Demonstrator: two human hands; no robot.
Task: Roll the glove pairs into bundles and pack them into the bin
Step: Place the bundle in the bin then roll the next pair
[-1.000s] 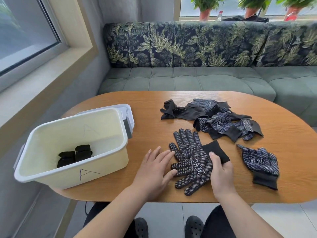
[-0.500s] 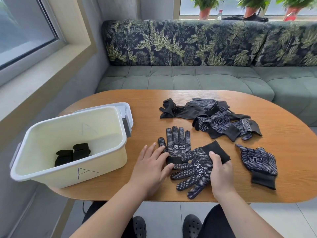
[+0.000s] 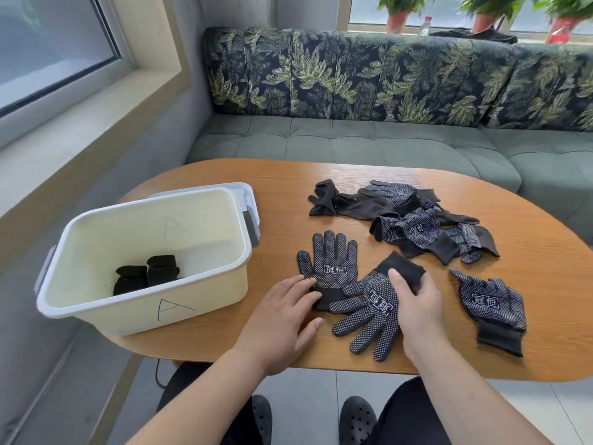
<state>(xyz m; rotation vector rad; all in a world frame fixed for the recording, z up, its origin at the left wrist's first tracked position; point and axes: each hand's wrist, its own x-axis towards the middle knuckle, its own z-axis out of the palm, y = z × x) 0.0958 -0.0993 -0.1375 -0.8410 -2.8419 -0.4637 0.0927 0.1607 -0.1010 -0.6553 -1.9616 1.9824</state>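
Observation:
Two black dotted gloves lie at the table's near edge. One glove [image 3: 330,261] points its fingers away from me; my left hand [image 3: 282,319] rests flat on its cuff. The other glove [image 3: 372,316] lies tilted with fingers toward me, overlapping the first. My right hand [image 3: 417,306] pinches its black cuff [image 3: 401,268]. A cream bin [image 3: 96,313] marked "A" stands at the left and holds two rolled black bundles [image 3: 147,273]. A single dotted glove [image 3: 491,303] lies to the right.
A pile of several more black gloves [image 3: 414,220] sits at the middle back of the wooden table [image 3: 529,252]. The bin's lid [image 3: 247,200] lies behind the bin. A green sofa [image 3: 353,142] runs behind the table; a window ledge is at the left.
The two gloves were stacked together a second ago. My left hand has slid one glove out to the left, so both now lie partly apart. My right hand kept hold of the other cuff.

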